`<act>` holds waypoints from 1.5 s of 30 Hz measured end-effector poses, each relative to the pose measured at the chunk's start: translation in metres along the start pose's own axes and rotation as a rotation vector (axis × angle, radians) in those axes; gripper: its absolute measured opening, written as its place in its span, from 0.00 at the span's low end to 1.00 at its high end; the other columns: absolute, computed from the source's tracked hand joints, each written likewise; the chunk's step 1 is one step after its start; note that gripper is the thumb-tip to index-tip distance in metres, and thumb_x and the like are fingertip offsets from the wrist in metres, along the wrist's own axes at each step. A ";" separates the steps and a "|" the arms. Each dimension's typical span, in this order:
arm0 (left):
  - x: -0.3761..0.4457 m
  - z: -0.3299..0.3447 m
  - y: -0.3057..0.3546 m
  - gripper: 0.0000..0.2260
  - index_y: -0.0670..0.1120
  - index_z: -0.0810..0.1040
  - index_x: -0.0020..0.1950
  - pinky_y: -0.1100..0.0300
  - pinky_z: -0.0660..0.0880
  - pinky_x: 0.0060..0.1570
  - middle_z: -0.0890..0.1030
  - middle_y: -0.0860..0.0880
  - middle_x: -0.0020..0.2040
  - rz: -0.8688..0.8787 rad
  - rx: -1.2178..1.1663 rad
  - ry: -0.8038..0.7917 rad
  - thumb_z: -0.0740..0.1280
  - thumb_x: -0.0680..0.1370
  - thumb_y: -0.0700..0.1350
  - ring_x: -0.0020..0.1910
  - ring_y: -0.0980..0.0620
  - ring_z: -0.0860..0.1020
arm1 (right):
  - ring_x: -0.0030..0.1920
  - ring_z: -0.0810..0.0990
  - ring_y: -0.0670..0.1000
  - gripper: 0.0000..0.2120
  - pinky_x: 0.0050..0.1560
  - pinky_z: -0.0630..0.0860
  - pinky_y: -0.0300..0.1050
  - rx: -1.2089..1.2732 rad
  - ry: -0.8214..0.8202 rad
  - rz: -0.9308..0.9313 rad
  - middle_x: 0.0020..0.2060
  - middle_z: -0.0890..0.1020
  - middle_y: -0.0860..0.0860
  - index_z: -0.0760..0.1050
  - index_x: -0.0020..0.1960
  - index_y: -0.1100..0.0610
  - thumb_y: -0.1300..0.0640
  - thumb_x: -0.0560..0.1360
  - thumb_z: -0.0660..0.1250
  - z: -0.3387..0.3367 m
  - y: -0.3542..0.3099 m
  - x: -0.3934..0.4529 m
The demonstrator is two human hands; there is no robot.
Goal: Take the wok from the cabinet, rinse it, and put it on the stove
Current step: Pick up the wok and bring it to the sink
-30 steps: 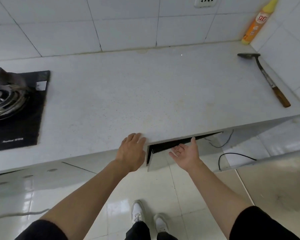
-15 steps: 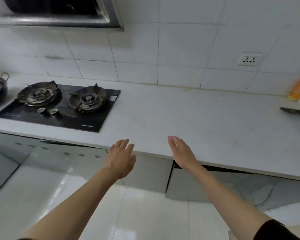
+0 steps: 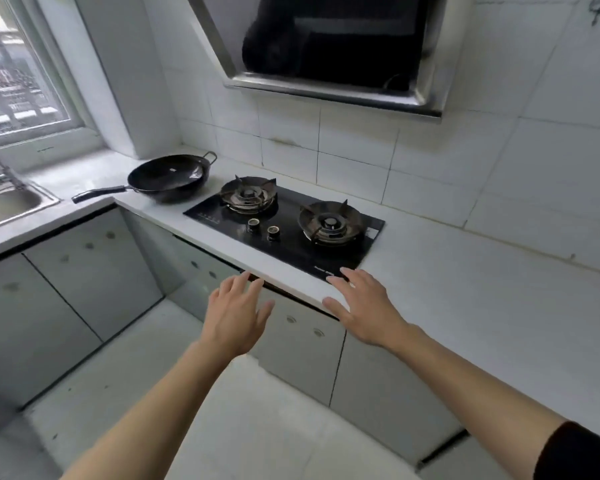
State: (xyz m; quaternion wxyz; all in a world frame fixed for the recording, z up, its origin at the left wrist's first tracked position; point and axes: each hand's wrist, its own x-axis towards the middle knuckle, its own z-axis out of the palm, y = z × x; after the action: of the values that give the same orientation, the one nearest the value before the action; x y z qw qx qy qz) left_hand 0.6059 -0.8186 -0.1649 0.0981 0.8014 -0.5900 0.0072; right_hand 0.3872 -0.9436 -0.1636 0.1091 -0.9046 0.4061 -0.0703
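A person's two bare hands reach forward, empty and with fingers spread, at the front edge of a white stone kitchen counter [image 3: 465, 306]. The left hand [image 3: 236, 317] hovers palm down in front of the grey cabinet doors [image 3: 302, 344] under the counter, gripping nothing; the right hand [image 3: 364, 306] is over the counter's lip, fingers apart, just beside the near corner of a black glass two-burner gas stove [image 3: 284, 226], and whether it touches the surface cannot be told. The round black metal wok with a long dark handle [image 3: 168, 176] sits on the counter left of the stove, near it but apart, its handle pointing toward a stainless steel sink [image 3: 11, 202] at the far left. Both burners are bare. A steel-framed black range hood [image 3: 336, 46] hangs on the white tiled wall [image 3: 430, 161] above the stove, and a window [image 3: 18, 71] is above the sink. The cabinet doors in view are shut.
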 end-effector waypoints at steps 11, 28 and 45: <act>0.040 -0.046 -0.202 0.24 0.47 0.68 0.72 0.46 0.64 0.68 0.67 0.43 0.73 -0.149 -0.074 0.114 0.54 0.81 0.59 0.72 0.42 0.63 | 0.77 0.51 0.54 0.28 0.76 0.50 0.53 0.022 -0.006 -0.101 0.76 0.59 0.52 0.59 0.76 0.48 0.37 0.80 0.51 0.015 -0.163 0.138; 0.272 -0.065 -0.391 0.23 0.47 0.70 0.70 0.47 0.66 0.63 0.70 0.46 0.70 -0.323 0.049 0.093 0.59 0.79 0.58 0.70 0.42 0.66 | 0.76 0.54 0.54 0.29 0.75 0.53 0.52 0.123 0.011 -0.231 0.76 0.60 0.53 0.59 0.76 0.52 0.39 0.79 0.55 0.031 -0.218 0.477; 0.440 -0.046 -0.572 0.21 0.49 0.70 0.68 0.48 0.66 0.66 0.70 0.46 0.71 -0.221 -0.039 0.106 0.61 0.78 0.56 0.70 0.43 0.65 | 0.75 0.57 0.54 0.29 0.74 0.57 0.52 0.076 0.040 -0.166 0.74 0.63 0.53 0.61 0.75 0.52 0.40 0.79 0.57 0.067 -0.295 0.693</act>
State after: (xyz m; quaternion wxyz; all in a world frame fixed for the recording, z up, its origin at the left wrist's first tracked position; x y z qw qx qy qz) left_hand 1.2858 -1.0636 -0.1493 0.1447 0.8579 -0.4923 0.0271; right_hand 1.0711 -1.2635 -0.1263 0.1291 -0.9286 0.3290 -0.1128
